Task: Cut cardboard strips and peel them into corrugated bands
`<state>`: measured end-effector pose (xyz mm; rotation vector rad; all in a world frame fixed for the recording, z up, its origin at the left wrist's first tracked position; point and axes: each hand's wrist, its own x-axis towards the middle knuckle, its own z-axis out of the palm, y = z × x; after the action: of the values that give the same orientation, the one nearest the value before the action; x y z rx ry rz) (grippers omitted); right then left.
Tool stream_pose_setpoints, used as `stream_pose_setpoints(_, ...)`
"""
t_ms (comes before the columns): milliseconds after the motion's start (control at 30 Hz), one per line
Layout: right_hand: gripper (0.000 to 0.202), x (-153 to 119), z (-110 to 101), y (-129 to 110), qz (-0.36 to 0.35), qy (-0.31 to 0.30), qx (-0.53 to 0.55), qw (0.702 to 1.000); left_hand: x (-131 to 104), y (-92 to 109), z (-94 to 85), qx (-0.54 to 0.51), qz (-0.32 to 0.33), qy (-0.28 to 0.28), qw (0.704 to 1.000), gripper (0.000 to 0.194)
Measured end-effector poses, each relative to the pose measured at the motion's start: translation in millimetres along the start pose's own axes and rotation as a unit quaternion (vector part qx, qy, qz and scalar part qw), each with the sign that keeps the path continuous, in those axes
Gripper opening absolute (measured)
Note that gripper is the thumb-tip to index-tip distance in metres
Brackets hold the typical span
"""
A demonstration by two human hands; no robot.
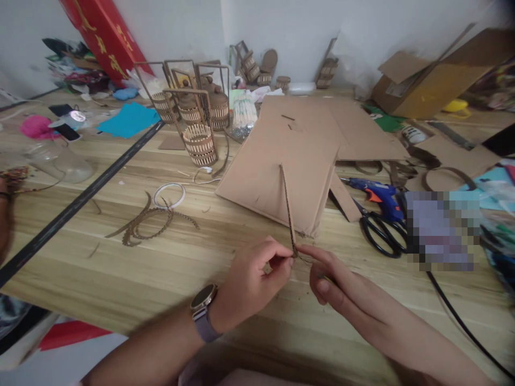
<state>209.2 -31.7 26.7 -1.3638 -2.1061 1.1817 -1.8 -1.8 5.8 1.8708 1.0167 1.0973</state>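
A thin corrugated cardboard strip (286, 201) stretches away from me over the cardboard sheet, its near end bent. My left hand (255, 276), wearing a watch (204, 297) on the wrist, pinches that near end between thumb and fingertips. From the other side, the outstretched index finger of my right hand (341, 287) touches the strip at the bend. Its remaining fingers are curled in; a slim yellowish edge shows by the thumb, too little to name. Under the strip's far part lies a large flat cardboard sheet (249, 177).
Black-handled scissors (386, 236) and a blue glue gun (376, 195) lie at right. Curled cardboard strips (148, 225) and a white tape ring (169, 196) are at left. Small handled baskets (200, 146) stand behind. Another person's hand (6, 214) shows at the left edge.
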Motion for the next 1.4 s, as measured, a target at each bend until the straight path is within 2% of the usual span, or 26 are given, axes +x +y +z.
stream_pose_setpoints(200, 0.047, -2.2, -0.2, 0.4, -0.008, 0.003, -0.012, 1.000, -0.7, 0.8, -0.4, -0.037, -0.018, -0.017, 0.999, 0.011)
stream_pose_setpoints(567, 0.044, 2.9, 2.8, -4.6, -0.010, 0.071, -0.066, 0.995, -2.2, 2.5, -0.4, -0.076, -0.056, -0.039, 0.995, 0.009)
stream_pose_setpoints(733, 0.043, 2.5, -0.6, -8.9, -0.007, 0.075, 0.001, 0.997, 0.2, 3.9, -2.7, -0.104, -0.070, -0.050, 0.991, 0.009)
stream_pose_setpoints(900, 0.047, -1.2, 0.7, -3.0, 0.013, 0.037, 0.088, 0.995, 3.6, 6.8, -5.2, -0.112, -0.041, -0.048, 0.992, 0.009)
stream_pose_setpoints(1100, 0.047, -1.1, 1.3, -0.5, 0.003, 0.029, 0.096, 0.995, 3.3, 8.1, -6.7, -0.085, -0.017, -0.046, 0.995, 0.009)
stream_pose_setpoints(1267, 0.046, 3.5, -0.2, -8.1, 0.000, 0.059, 0.037, 0.998, 0.0, 7.0, -3.4, -0.007, -0.030, -0.037, 0.999, 0.009)
stream_pose_setpoints(1400, 0.044, 7.4, 1.4, -10.1, -0.016, 0.048, -0.016, 0.999, -2.7, 4.4, 0.7, 0.053, -0.006, -0.025, 0.998, 0.009)
